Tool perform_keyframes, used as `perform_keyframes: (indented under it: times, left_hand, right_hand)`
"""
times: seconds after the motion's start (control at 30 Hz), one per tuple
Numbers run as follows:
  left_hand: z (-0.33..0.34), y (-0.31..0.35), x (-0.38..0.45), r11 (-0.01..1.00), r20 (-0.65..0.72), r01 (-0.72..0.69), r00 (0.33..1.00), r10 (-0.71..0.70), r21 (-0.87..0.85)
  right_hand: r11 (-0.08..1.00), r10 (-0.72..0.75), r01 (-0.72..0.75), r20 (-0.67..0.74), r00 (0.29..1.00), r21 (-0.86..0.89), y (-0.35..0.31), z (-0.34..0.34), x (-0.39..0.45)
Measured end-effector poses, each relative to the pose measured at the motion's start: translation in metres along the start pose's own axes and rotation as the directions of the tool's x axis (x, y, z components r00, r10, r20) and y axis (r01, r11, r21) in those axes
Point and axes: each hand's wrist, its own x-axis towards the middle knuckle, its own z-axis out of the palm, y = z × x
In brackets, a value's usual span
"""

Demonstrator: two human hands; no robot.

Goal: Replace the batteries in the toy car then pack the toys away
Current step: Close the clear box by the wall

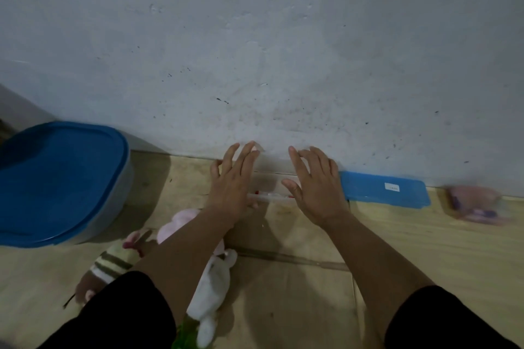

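Pale tiled floor at the foot of a scuffed grey wall, seen from above. Left hand and right hand both stretched forward with fingers spread and straight, gripping nothing, hovering either side of a small whitish object with red marks on the floor close to the wall. Too blurred to say whether that object is the toy car, a battery cover or something else; no batteries to be made out anywhere.

Well to the left of the hands, a round tub with a blue lid, lid on, hard against the wall. Just right of the right hand, a flat blue box with a small white label, lying along the wall. Further right of that box, a blurred pinkish toy. Below the left hand, partly under the forearm, a pink and white plush toy on the floor, with a striped knitted toy just to its left. Black sleeves at the bottom edge.

Judged from the layout: packing away not yet done, with at least three soft toys loose on the floor and the tub closed. Battery change impossible to confirm either way. Likely still an early stage, hands apparently about to close on the small object between them.
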Motion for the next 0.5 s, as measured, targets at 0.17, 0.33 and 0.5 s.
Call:
perform_keyframes:
  times: [0.17, 0.33, 0.5]
  left_hand:
    - [-0.006, 0.003, -0.014, 0.998, -0.039, -0.054, 0.998, 0.052, -0.044]
    - [-0.001, 0.007, -0.025, 0.991, 0.095, -0.126, 0.987, 0.128, -0.036]
    - [0.001, 0.010, -0.011, 0.992, 0.147, -0.126, 0.982, 0.122, 0.018]
  right_hand:
    - [0.999, 0.038, -0.038, 0.011, 0.999, -0.034, -0.011, -0.006, -0.015]
    - [0.987, -0.019, -0.007, 0.157, 0.987, 0.163, -0.015, 0.009, -0.040]
    - [0.982, 0.033, -0.056, 0.128, 0.991, 0.180, -0.006, 0.020, -0.031]
